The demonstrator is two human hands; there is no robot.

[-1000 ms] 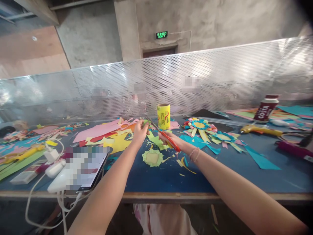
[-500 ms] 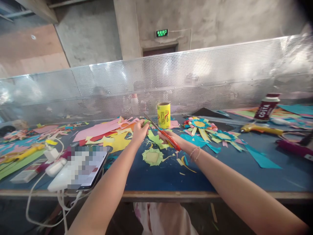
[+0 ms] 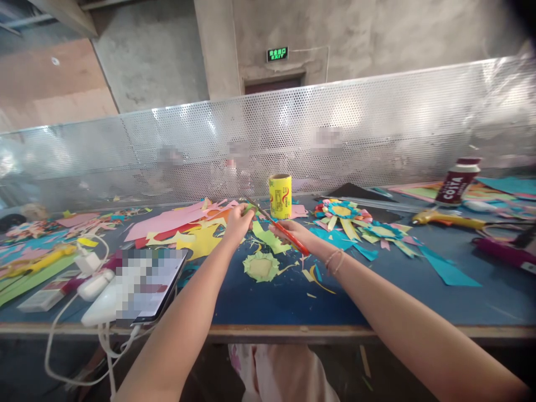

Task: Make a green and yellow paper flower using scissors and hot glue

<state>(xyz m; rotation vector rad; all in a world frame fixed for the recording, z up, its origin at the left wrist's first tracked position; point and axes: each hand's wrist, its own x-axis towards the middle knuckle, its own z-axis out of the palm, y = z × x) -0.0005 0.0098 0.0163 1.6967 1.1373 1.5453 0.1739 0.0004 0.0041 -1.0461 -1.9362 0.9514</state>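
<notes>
My left hand (image 3: 237, 222) is closed in a pinch on a small green paper piece (image 3: 250, 208) held above the blue table (image 3: 268, 304). My right hand (image 3: 288, 231) grips red-handled scissors (image 3: 280, 226), whose blades point up and left and meet the green piece. Below the hands lies a fringed green and yellow paper flower (image 3: 261, 266) with small paper snippets around it. A yellow tape roll (image 3: 280, 196) stands upright just behind the scissors.
Pink, yellow and red paper sheets (image 3: 184, 226) lie at the left. A phone (image 3: 144, 286), charger and white cables sit at the near left. Finished paper flowers (image 3: 347, 216), a yellow glue gun (image 3: 446, 221) and a bottle (image 3: 457, 182) are at the right. A perforated metal screen (image 3: 377, 134) backs the table.
Both hands have stayed together over the table, drifting slightly upward in view. The scissors remain at the green piece; no clear other change.
</notes>
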